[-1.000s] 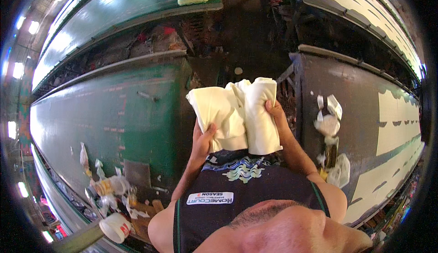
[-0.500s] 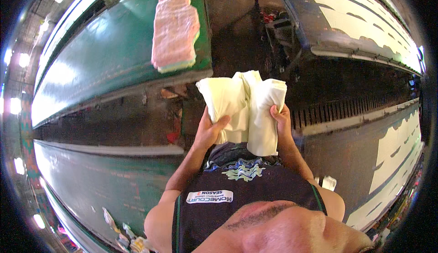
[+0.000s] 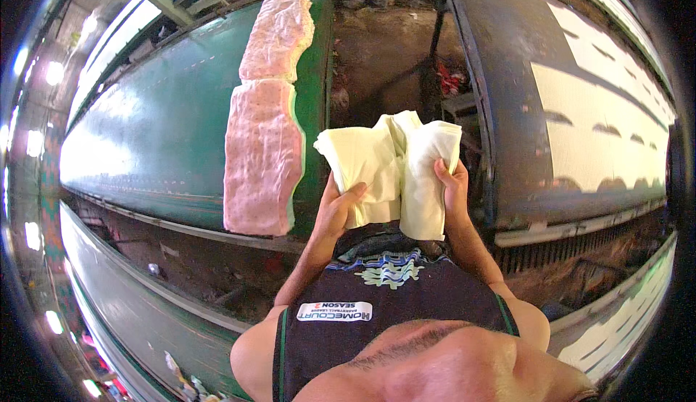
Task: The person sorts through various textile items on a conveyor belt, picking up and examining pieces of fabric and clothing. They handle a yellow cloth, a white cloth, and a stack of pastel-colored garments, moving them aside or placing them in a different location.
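A thick bundle of pale cream cloth (image 3: 370, 173) is held up in front of my body, its two folded parts leaning together at the top. My left hand (image 3: 338, 208) grips the left part, thumb across its front. Around the outer edge of the right part, my right hand (image 3: 454, 190) is closed with the thumb in front. The other fingers of both hands are partly hidden behind the cloth. Both hands are well away from the tables.
To the left, a long green table (image 3: 156, 123) bears two wavy-edged pink stacks (image 3: 261, 152). A dark table (image 3: 500, 105) on the right has cream sheets (image 3: 580, 112) with cut-out edges. Between them runs a dark aisle (image 3: 380, 61). Another green table (image 3: 159, 304) lies lower left.
I have moved forward along the aisle: the tables have shifted down in view and more of the pink stacks shows. Both hands keep the same hold on the cloth.
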`<control>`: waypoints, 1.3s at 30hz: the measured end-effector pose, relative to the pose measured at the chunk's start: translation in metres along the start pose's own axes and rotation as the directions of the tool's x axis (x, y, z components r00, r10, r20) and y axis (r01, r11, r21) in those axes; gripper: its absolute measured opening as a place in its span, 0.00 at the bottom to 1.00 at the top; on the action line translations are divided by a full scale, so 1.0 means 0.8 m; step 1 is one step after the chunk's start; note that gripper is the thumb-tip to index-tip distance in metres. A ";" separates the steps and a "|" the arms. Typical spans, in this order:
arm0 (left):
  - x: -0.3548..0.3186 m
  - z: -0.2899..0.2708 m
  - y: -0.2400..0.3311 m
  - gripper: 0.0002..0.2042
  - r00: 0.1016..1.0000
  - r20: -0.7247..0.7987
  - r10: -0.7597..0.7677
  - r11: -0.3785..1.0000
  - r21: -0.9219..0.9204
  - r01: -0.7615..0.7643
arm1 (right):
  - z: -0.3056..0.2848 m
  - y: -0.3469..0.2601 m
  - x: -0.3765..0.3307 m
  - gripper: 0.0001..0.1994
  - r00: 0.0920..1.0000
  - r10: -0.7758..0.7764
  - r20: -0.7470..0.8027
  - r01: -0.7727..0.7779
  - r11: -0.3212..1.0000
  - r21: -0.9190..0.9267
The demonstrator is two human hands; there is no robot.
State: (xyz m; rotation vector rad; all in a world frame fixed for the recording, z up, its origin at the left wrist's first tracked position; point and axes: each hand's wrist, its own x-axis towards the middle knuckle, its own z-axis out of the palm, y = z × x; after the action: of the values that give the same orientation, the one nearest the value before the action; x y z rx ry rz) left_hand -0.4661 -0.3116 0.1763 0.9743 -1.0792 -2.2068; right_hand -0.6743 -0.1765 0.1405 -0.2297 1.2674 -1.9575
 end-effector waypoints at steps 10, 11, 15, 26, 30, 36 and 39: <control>0.345 0.036 0.061 0.33 0.998 0.060 0.007 1.000 0.027 -0.009 | 0.024 -0.020 0.350 0.12 0.995 -0.090 -0.046 0.082 0.985 -0.149; 0.381 0.041 0.074 0.33 0.997 0.073 0.007 1.000 0.023 -0.008 | 0.029 -0.025 0.388 0.12 0.994 -0.101 -0.029 0.095 0.980 -0.175; 0.529 0.062 0.136 0.32 0.995 0.090 0.036 0.999 0.019 -0.038 | 0.060 -0.059 0.535 0.12 0.985 -0.169 0.015 0.167 0.948 -0.272; 0.845 0.068 0.279 0.38 0.999 -0.006 0.042 0.999 0.011 -0.042 | 0.165 -0.122 0.910 0.18 0.970 -0.029 0.243 0.100 0.954 -0.283; 0.950 0.069 0.303 0.43 0.991 -0.136 -0.020 0.998 -0.058 0.013 | 0.188 -0.115 1.049 0.19 0.937 0.170 0.304 -0.074 0.950 -0.305; 1.125 0.103 0.353 0.47 0.970 -0.231 0.072 0.995 -0.055 -0.087 | 0.252 -0.117 1.253 0.17 0.833 0.315 0.455 -0.164 0.926 -0.339; 1.199 0.118 0.385 0.48 0.958 -0.279 0.066 0.992 -0.085 -0.093 | 0.295 -0.153 1.360 0.16 0.761 0.375 0.530 -0.167 0.902 -0.398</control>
State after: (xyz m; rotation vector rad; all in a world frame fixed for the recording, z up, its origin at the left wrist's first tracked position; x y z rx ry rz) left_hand -1.1008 -1.0965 0.1015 1.1341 -0.8602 -1.9679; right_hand -1.3538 -1.0648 0.0875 -0.7279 1.1051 -1.2524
